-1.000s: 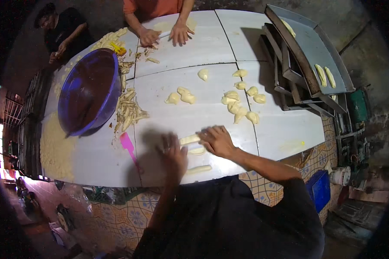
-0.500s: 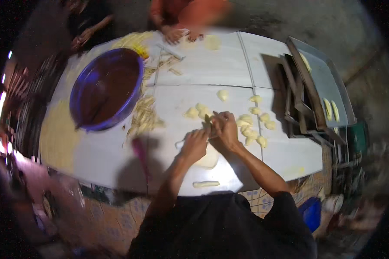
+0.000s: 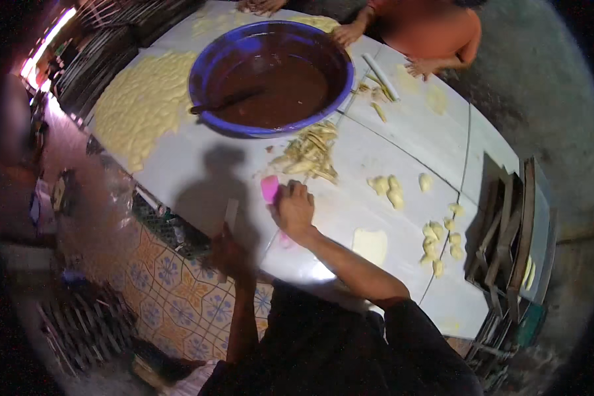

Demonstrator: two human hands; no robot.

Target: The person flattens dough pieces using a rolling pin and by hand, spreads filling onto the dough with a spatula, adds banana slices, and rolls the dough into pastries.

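Note:
My right hand point(image 3: 295, 210) is closed around a pink spatula point(image 3: 270, 189) by the table's near edge, its blade showing past the fingers. My left hand point(image 3: 228, 256), in shadow beyond the near edge, grips a pale straight rolling pin point(image 3: 231, 211) held upright. A flattened sheet of dough point(image 3: 369, 246) lies right of my right forearm. Limp yellowish strips point(image 3: 310, 152) are heaped just beyond my right hand. Farther right are several dough lumps point(image 3: 431, 241), with a few more point(image 3: 388, 189) nearer the middle.
A big blue basin point(image 3: 204, 119) of brown liquid, with a dark stick in it, stands at the far left. Flat yellow pieces point(image 3: 145, 99) cover the table's left end. Metal trays point(image 3: 518, 231) are stacked at right. Across the table, a co-worker's hands point(image 3: 424, 67) rest near another white rolling pin point(image 3: 381, 76).
The view has swung left. My right hand has left the dough and taken hold of the pink spatula. My left hand has drawn back leftward off the tabletop, carrying the rolling pin.

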